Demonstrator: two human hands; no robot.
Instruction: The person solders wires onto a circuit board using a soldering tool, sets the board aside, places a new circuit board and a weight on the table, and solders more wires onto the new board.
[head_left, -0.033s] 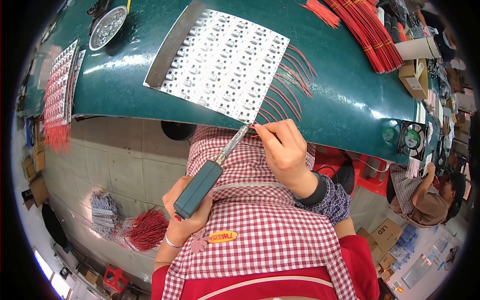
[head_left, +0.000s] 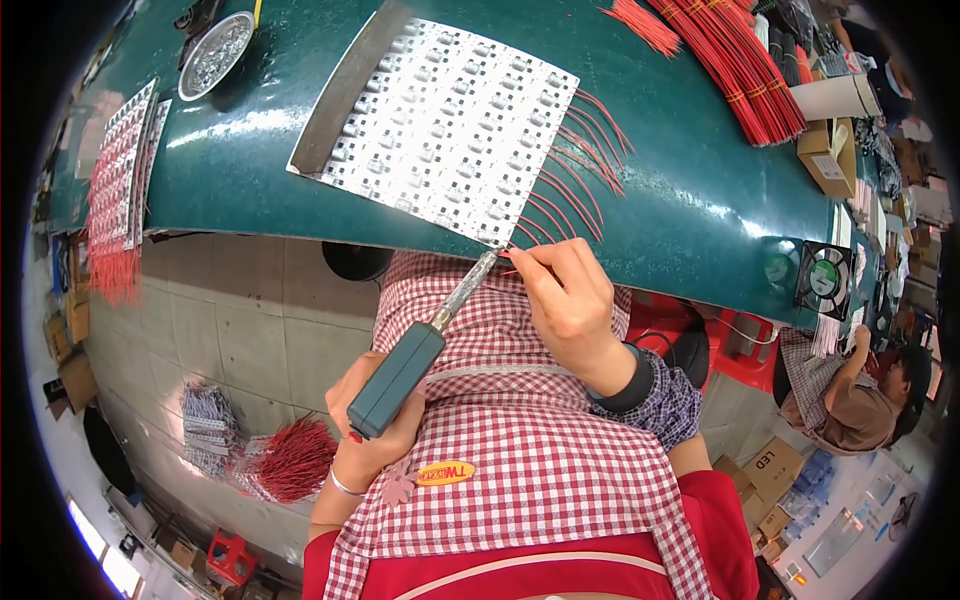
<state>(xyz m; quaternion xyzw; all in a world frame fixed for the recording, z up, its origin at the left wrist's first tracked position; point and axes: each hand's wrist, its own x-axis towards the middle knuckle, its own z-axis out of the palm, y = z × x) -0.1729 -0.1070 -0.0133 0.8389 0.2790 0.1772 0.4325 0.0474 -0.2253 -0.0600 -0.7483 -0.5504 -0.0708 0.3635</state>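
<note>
A white circuit board panel [head_left: 445, 130] with rows of small dark components lies on the green table. Thin red wires [head_left: 568, 198] stick out along its right edge. My left hand [head_left: 385, 436] is closed round the dark green handle of a soldering iron [head_left: 398, 375]. The iron's tip meets the panel's near corner, close to my right fingertips. My right hand [head_left: 572, 305] pinches a short red wire [head_left: 508, 256] at that corner. A dark flat bar [head_left: 345, 95] rests along the panel's left edge.
On the green table [head_left: 700, 210] are a metal dish [head_left: 217, 55], wired panels [head_left: 122, 180] overhanging the left edge, red wire bundles [head_left: 735, 75] and a small fan [head_left: 825, 278]. Wire bundles [head_left: 290, 458] lie on the floor. Another person [head_left: 850, 400] sits at right.
</note>
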